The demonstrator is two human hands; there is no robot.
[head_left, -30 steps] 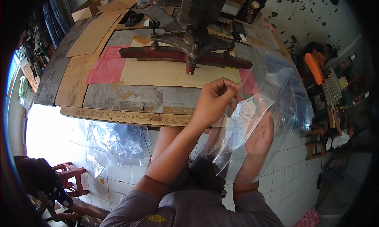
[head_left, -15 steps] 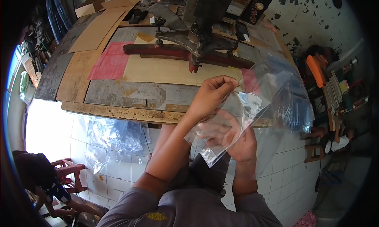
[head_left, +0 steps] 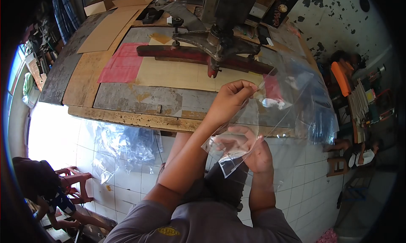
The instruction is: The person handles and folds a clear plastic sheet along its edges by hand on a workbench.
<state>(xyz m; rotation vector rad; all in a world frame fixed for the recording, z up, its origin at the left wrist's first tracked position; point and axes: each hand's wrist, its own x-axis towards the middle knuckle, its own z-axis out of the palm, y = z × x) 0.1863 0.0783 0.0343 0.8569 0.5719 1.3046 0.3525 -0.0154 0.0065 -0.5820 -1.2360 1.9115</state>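
My left hand (head_left: 237,95) pinches the upper edge of a clear plastic sheet (head_left: 287,120) between thumb and fingertips, in front of the press. Lower down, my right hand (head_left: 259,155) grips the same sheet, its fingers showing through the film and its thumb near the fold. The sheet is bent, with shiny corners hanging over my lap, and spreads to the right across the table edge. Behind my hands stands a heavy press with a dark red bar (head_left: 182,53), above a cream sheet (head_left: 173,74) with pink cloth (head_left: 122,63) at its left.
Stacked clear plastic (head_left: 321,126) hangs over the table's right edge. More crumpled plastic (head_left: 122,148) lies below the front edge (head_left: 139,119). Cardboard (head_left: 103,34) covers the table's back left. One person (head_left: 46,192) is at lower left, another (head_left: 363,155) at far right.
My left hand keeps its pinch on the sheet's edge. The right hand's fingers have shifted slightly on the film, and the fold has changed shape. The view has moved a little.
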